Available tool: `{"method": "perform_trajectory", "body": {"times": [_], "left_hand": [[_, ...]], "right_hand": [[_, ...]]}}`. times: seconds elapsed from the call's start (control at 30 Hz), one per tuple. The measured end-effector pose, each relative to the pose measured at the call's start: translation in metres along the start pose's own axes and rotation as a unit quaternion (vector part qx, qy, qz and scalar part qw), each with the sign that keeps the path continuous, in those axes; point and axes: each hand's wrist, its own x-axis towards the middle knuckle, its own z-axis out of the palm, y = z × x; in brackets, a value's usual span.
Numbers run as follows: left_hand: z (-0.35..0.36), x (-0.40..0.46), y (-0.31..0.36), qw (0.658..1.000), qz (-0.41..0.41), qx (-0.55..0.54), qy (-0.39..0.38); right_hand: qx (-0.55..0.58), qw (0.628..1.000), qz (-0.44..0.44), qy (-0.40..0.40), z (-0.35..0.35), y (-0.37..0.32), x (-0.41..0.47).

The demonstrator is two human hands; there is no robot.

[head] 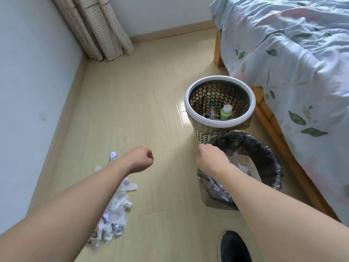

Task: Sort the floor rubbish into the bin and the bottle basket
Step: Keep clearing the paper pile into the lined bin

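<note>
On floor: one bin (272,157), one basket (190,95), three bottles (225,113).

Pale wood floor (132,103), white walls (28,63), dotted curtain (102,29), bed (292,63).

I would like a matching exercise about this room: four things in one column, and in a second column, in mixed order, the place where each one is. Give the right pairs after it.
Things
1. green bottle
2. crumpled paper scraps
3. black bin bag
4. folded dotted mat

Places
A. leaning in the corner of the walls
B. lining the bin nearest the person
C. inside the white-rimmed bottle basket
D. lying on the floor under the left arm

Right pairs: 1-C, 2-D, 3-B, 4-A
</note>
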Motion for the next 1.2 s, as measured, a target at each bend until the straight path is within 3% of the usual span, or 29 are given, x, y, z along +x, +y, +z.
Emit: {"method": "perform_trajectory", "body": {"times": [0.23, 0.47, 0.53, 0.9, 1.07, 1.2], "left_hand": [[0.004, 0.002, -0.133, 0.997, -0.06, 0.04, -0.011], [0.107, 0.028, -0.219, 0.994, -0.063, 0.019, -0.086], [0.136, 0.034, -0.232, 0.995, -0.061, 0.025, -0.074], [0.196, 0.052, -0.266, 0.988, -0.005, 0.152, 0.022], [0.191, 0.046, -0.274, 0.997, -0.013, 0.051, 0.061], [0.166, 0.036, -0.271, 0.988, -0.054, -0.129, 0.07]], "right_hand": [[-0.035, 0.989, -0.128, -0.068, 0.091, -0.107, 0.021], [-0.059, 0.971, -0.144, -0.184, 0.203, -0.16, 0.065], [-0.055, 0.968, -0.139, -0.204, 0.227, -0.167, 0.076], [-0.145, 0.96, -0.187, -0.152, 0.302, -0.195, 0.109], [-0.132, 0.96, -0.172, -0.178, 0.31, -0.189, 0.104], [-0.026, 0.96, -0.098, -0.261, 0.291, -0.184, 0.098]]}}
